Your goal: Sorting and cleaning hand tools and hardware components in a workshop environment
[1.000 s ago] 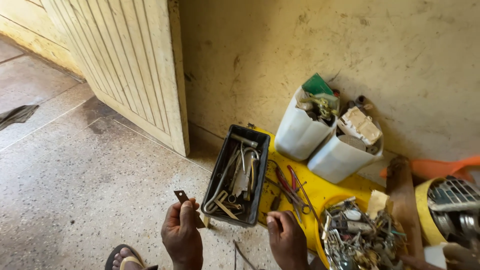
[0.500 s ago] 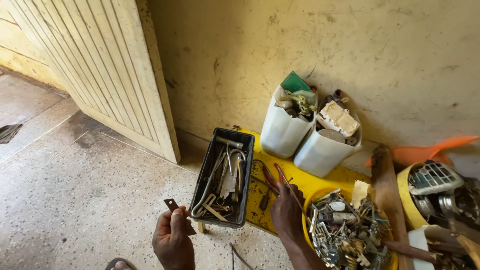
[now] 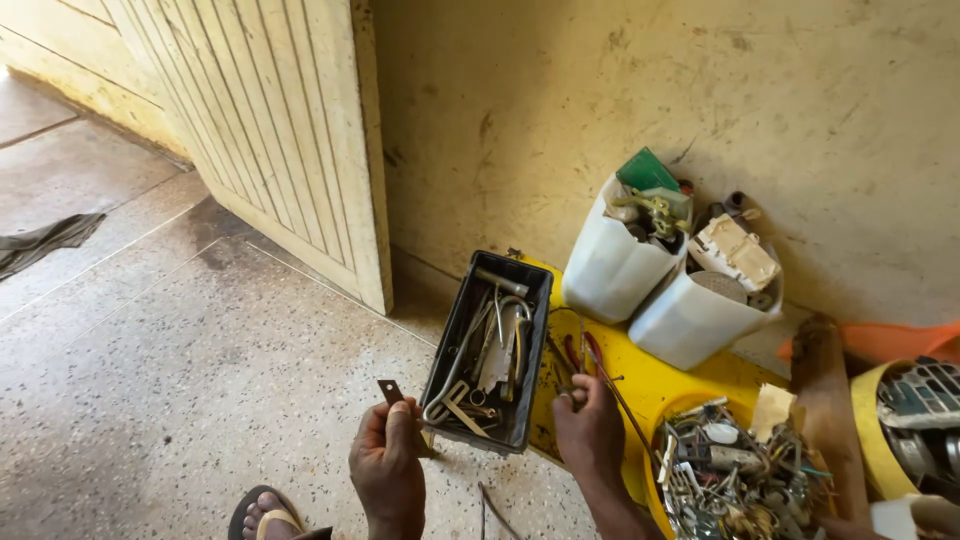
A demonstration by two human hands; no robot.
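My left hand [image 3: 388, 462] pinches a small flat metal plate [image 3: 389, 391] with a hole, held up just left of a black rectangular tray [image 3: 443, 345] full of metal tools and rods. My right hand [image 3: 588, 433] rests on a yellow board [image 3: 668, 380], fingertips at the handles of red pliers [image 3: 588, 352] lying there. Whether its fingers grip the pliers is unclear.
Two cut white plastic jugs [image 3: 600, 270] [image 3: 685, 322] stuffed with parts stand against the wall. A yellow bowl of loose hardware [image 3: 735, 478] sits at right, beside a wooden handle [image 3: 822, 400]. A cream slatted door [image 3: 290, 140] stands open. My sandalled foot [image 3: 265, 515] is at the bottom.
My right hand reached forward from near my body onto the yellow board by the pliers. My left hand stayed holding the metal plate. The view shifted slightly.
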